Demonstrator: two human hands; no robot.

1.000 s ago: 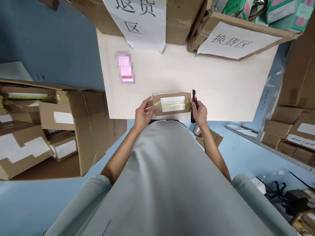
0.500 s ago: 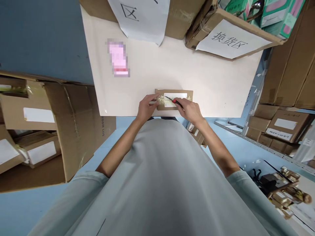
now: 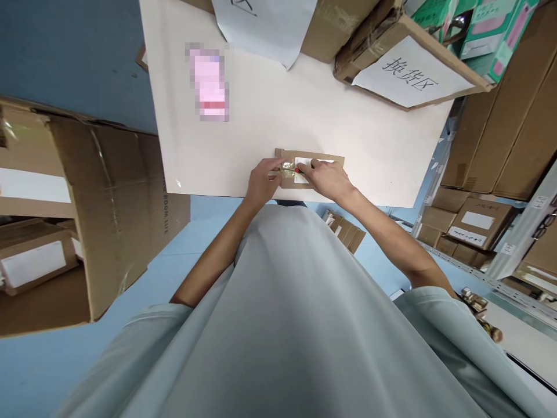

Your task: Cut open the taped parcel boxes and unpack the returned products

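Floor (image 3: 30,371), light blue, faintly seamed at left; one surface (image 3: 369,133), off-white, straight-edged; one shelving rack (image 3: 520,232), grey metal with perforated rail and small white labels, at right; lighting, even, shadows soft.

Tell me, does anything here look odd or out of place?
Two things: the pink item at left on the table is pixelated, so I can't tell what it is; the paper sheet on the middle carton hangs crookedly past its edge. The partly hidden small box shows no obvious damage.
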